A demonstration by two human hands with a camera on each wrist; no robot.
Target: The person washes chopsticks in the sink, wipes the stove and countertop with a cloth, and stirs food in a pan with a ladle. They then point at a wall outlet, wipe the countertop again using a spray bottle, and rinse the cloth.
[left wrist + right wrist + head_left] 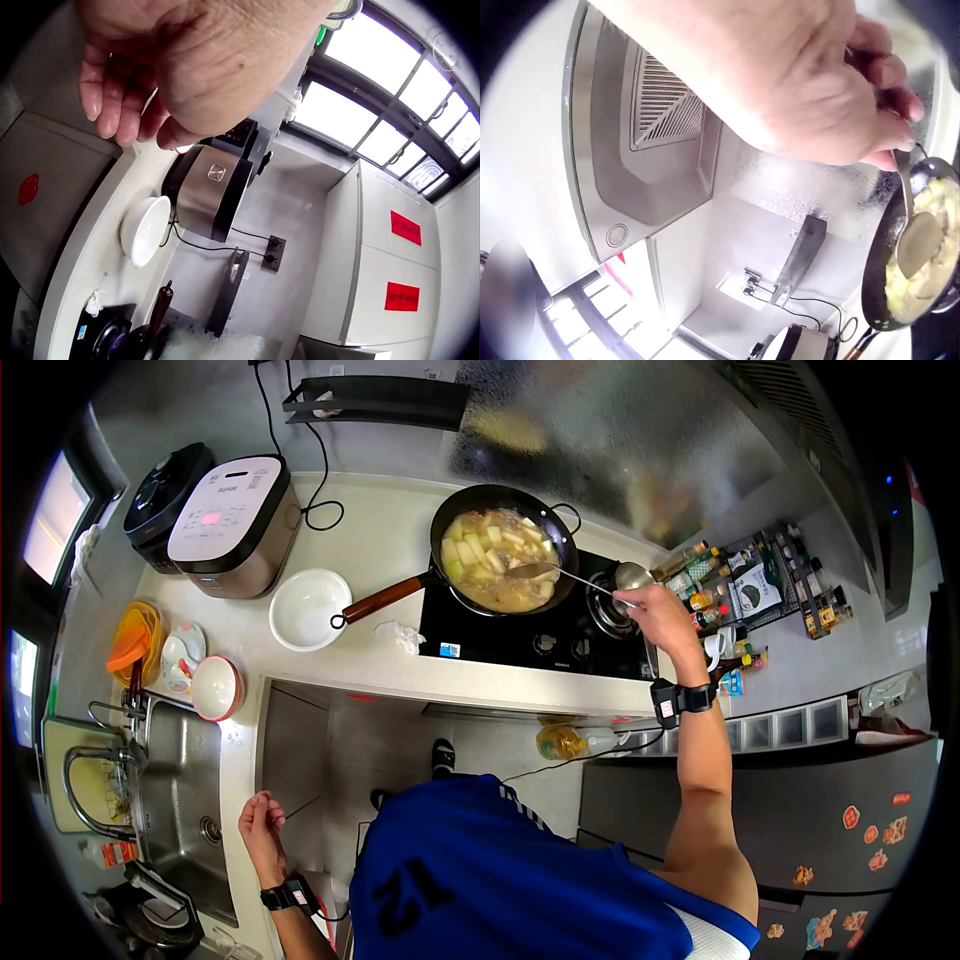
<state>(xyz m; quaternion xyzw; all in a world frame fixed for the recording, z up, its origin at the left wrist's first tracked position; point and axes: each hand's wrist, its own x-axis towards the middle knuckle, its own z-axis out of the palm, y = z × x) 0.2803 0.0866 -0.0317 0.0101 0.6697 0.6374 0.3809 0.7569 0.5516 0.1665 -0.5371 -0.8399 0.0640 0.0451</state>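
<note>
My right hand (802, 82) hides the top of the ladle (919, 244). In the right wrist view the wok (871, 289) runs off the edge. The words on the bottles (710, 600) are too small to read.

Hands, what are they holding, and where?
The right hand grips the ladle by the end of its long handle, its scoop in the wok. The left hand holds nothing.
</note>
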